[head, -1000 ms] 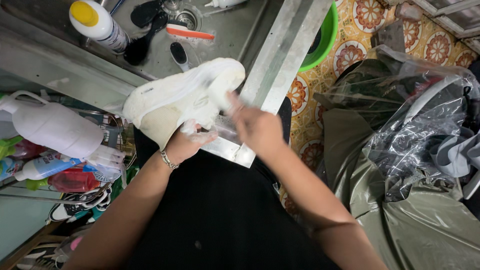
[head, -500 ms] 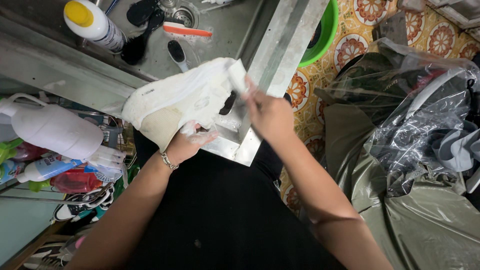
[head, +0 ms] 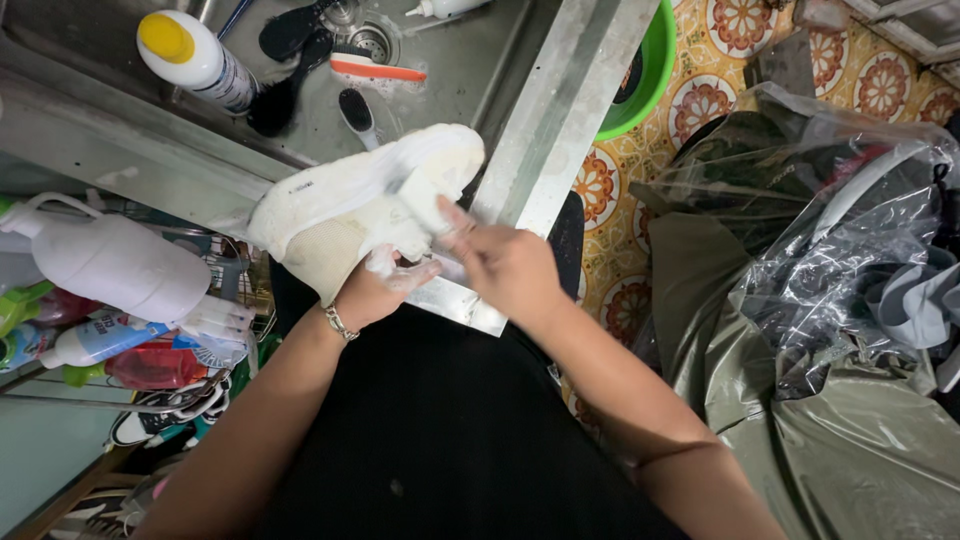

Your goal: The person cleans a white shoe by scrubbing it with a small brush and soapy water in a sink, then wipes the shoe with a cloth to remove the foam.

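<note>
I see my left hand [head: 375,285] clamped under the white shoe [head: 360,200], held over the sink edge [head: 545,120] at 12 o'clock. My right hand [head: 500,265] pinches a white sponge block [head: 418,198] against its side. Short, firm strokes suit here, with the shoe braced.

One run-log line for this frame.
left hand: holds white shoe | right hand: presses small white block on shoe | place: over metal sink

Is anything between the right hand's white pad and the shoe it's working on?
Nothing visible. The right hand presses a small white pad directly onto the white shoe, which the left hand grips from below over the metal sink's edge.
</note>
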